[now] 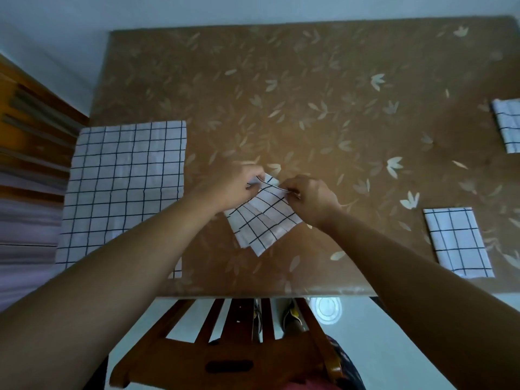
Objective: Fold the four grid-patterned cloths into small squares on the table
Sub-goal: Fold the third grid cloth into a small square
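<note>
Four white cloths with a black grid lie on a brown leaf-patterned table [309, 94]. A small, several-times-folded cloth [261, 220] sits tilted near the table's front middle. My left hand [230, 187] pinches its far left corner and my right hand [309, 195] pinches its far right corner, both lifting the top edge slightly. A large unfolded cloth [123, 190] lies flat at the left, partly under my left forearm. A folded cloth [458, 240] rests at the front right. Another folded cloth [509, 128] sits at the right edge, cut off by the frame.
A wooden chair [225, 347] stands against the table's front edge below my arms. A wooden slatted piece of furniture [33, 130] lies along the left side. Pale floor shows beneath the chair, with a round white object [326, 308] under the table edge.
</note>
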A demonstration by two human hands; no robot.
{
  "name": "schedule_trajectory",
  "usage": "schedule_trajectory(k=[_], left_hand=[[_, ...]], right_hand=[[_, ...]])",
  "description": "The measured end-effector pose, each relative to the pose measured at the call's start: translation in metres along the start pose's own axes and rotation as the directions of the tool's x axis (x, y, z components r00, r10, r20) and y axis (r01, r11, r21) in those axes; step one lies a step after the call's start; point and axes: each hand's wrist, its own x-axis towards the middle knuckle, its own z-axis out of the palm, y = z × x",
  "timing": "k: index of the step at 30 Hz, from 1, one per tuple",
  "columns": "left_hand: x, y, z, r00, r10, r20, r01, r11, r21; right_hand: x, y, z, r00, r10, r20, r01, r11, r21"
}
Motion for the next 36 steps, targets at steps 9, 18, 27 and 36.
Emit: schedule_trajectory(k=[9,18,27,36], left_hand=[[-0.034,-0.003,-0.013,0.983,-0.174,-0.066,0.161,0.972,-0.169],[-0.06,0.002,-0.027,0.915,-0.345,-0.21,0.262,0.902,-0.344],[-0.074,0.009,-0.041,0.924,-0.323,-0.205,0.269,0.929,-0.253],[-0.086,0.015,-0.061,0.883,-0.36,-0.303,0.281,0.92,-0.274]], right_hand=[[-0.014,0.01,-0.016,0.995,0.094,-0.03,-0.093,0.995,0.027],[-0.015,-0.02,-0.038,0.993,0.119,-0.024,-0.112,0.972,0.206],[-0.018,-0.026,-0.048,0.999,-0.036,0.004,0.036,0.995,-0.091],[-0.011,-0.04,-0.055,0.99,0.102,-0.093,-0.08,0.972,0.219]])
